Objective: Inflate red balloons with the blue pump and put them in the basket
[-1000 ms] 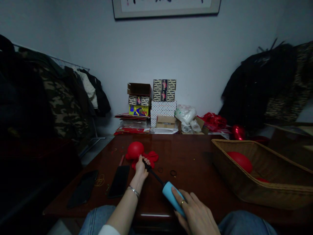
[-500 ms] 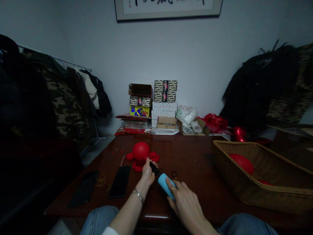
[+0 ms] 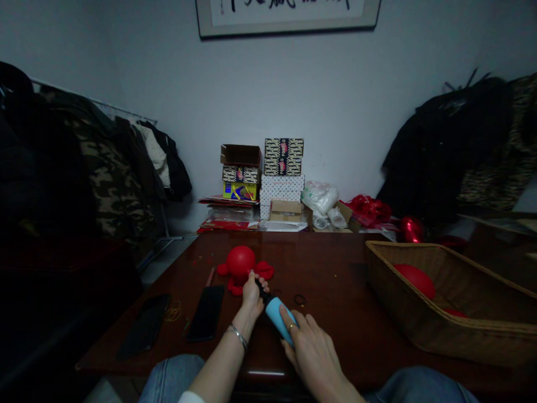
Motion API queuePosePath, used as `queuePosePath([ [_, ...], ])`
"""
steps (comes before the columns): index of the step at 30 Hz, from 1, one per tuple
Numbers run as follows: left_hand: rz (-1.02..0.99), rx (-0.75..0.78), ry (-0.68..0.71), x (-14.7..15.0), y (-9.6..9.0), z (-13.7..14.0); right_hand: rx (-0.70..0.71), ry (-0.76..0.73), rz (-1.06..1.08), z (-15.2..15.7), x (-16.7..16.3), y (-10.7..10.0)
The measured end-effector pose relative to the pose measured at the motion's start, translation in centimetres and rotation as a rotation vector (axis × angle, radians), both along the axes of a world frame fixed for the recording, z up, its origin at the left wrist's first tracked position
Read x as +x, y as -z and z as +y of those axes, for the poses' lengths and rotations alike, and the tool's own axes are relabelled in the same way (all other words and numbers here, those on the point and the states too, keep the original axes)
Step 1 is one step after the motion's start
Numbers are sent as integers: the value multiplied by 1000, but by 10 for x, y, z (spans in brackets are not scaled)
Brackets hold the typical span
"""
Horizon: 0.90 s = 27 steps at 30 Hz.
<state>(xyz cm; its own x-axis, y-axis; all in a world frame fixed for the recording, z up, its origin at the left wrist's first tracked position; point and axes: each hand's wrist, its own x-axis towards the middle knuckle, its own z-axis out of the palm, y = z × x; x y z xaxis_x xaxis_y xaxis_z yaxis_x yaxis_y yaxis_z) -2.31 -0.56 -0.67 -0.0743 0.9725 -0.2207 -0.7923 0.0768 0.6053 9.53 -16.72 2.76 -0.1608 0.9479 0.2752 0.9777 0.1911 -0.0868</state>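
Observation:
A round, inflated red balloon [image 3: 240,262] rests over the table, with several limp red balloons [image 3: 264,270] around and under it. My left hand [image 3: 253,294] is closed at its near side, pinching the balloon's neck against the black nozzle end of a balloon pump [image 3: 278,318]. The exact join is hidden by the fingers. Around the pump's light blue barrel my right hand [image 3: 312,350] is wrapped, a gold ring on one finger. The pump slants from my right hand up to the left hand.
On the left lie two dark phones [image 3: 205,312], with yellow rubber bands [image 3: 173,311] between them. A black band [image 3: 299,300] is right of the pump. The wicker basket [image 3: 419,313] at right contains red balloons [image 3: 415,281]. Stacked boxes [image 3: 282,193] stand by the far wall.
My right hand and the pump's blue barrel have shifted slightly left, closer to my left hand. The inflated balloon has moved a little left.

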Motion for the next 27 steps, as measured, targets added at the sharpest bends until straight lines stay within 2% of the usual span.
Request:
queuePosePath([
  [6, -29, 6, -16, -10, 0, 7, 10, -14, 14, -18, 22, 12],
  [13, -27, -7, -32, -18, -5, 10, -2, -115, 68, -37, 56, 29],
  [19, -43, 0, -13, -15, -5, 8, -121, -36, 45, -36, 46, 9],
  [23, -46, 2, 0, -11, -2, 7, -125, -16, 38, -28, 33, -2],
  [27, -36, -20, 4, -7, 1, 6, -102, 10, 24, -19, 22, -5],
])
